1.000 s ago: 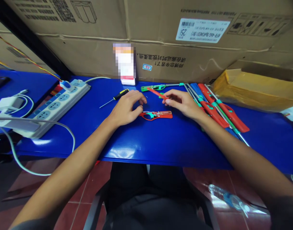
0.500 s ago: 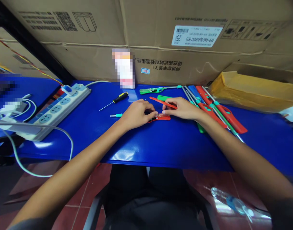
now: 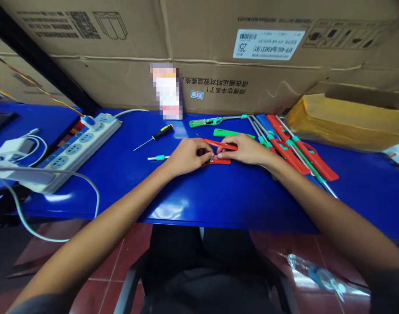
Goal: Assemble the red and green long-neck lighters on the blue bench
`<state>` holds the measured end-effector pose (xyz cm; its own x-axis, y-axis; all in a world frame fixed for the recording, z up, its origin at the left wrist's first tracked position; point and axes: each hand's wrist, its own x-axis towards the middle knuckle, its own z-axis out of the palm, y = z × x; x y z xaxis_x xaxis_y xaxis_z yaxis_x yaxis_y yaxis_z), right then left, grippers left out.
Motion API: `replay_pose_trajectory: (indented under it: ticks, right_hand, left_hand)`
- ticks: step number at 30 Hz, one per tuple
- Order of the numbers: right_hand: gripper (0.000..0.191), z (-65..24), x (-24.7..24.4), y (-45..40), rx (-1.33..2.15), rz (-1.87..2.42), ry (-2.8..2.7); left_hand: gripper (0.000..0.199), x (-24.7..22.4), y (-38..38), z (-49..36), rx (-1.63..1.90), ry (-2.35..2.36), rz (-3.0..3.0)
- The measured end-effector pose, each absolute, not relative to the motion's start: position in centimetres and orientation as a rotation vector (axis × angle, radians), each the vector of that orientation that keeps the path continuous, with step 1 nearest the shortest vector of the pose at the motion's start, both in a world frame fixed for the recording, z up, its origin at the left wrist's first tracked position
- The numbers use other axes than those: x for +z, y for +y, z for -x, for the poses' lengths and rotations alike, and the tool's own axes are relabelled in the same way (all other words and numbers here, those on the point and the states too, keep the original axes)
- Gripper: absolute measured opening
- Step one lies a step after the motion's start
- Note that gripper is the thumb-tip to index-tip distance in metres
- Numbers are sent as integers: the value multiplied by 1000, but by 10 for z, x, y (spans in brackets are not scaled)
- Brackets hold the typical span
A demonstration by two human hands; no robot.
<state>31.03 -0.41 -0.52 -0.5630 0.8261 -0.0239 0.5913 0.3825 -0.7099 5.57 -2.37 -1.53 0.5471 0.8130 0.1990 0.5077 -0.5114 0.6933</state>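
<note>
My left hand (image 3: 186, 156) and my right hand (image 3: 245, 149) meet over a flat red plastic part (image 3: 219, 162) on the blue table (image 3: 238, 200). The left fingertips press down on that part, and much of it is hidden beneath them. My right fingers pinch a thin red plastic strip (image 3: 219, 144) that crosses above it. Left of my hands lie a small teal-handled pin tool (image 3: 158, 157) and a yellow-and-black screwdriver (image 3: 163, 131). A green strip (image 3: 230, 133) and a green-handled tool (image 3: 206, 122) lie beyond my fingers.
Several long red-and-teal tools (image 3: 292, 150) lie in a group on the right. A white power strip (image 3: 72, 155) with cables sits at the left. Cardboard boxes (image 3: 251, 83) stand behind the table, and a yellow package (image 3: 346, 122) sits back right. A plastic bottle (image 3: 317, 277) lies on the floor.
My hands have come together over the red part, covering most of it. The red strip now lies across it. The teal-handled tool has come into view left of my left hand.
</note>
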Motion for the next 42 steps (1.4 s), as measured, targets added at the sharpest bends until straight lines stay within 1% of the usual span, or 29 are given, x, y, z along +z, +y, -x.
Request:
replay_pose_trajectory:
  ticks: [10,17,23,29,34,37,40,42]
  right_hand:
    - [8,-308,-6,-4,1059,1241,-2282]
    - [13,-307,-10,-4,1002,1234,-2306]
    - [16,-309,-10,-3,998,1269,-2318]
    - [19,-309,-9,-3,981,1277,-2326]
    - [14,-310,-9,-2,1033,1264,-2308]
    - [19,-309,-9,-2,1011,1289,-2320]
    - [16,-308,-8,-4,1023,1289,-2309]
    - [13,-307,-6,-5,1047,1296,-2284]
  left_hand:
    - [19,-10,-25,-60,646,1124,-2162]
    - [22,-3,-23,-66,558,1229,-2163]
    - [17,1,-20,-70,493,1319,-2079]
    - [11,0,-19,-72,534,1413,-2022]
    - [11,-1,-5,-71,468,1318,-1979]
    - [11,-2,5,-63,437,1268,-1926]
    - [17,2,10,-47,492,1152,-1956]
    - [21,7,7,-34,589,1066,-1987]
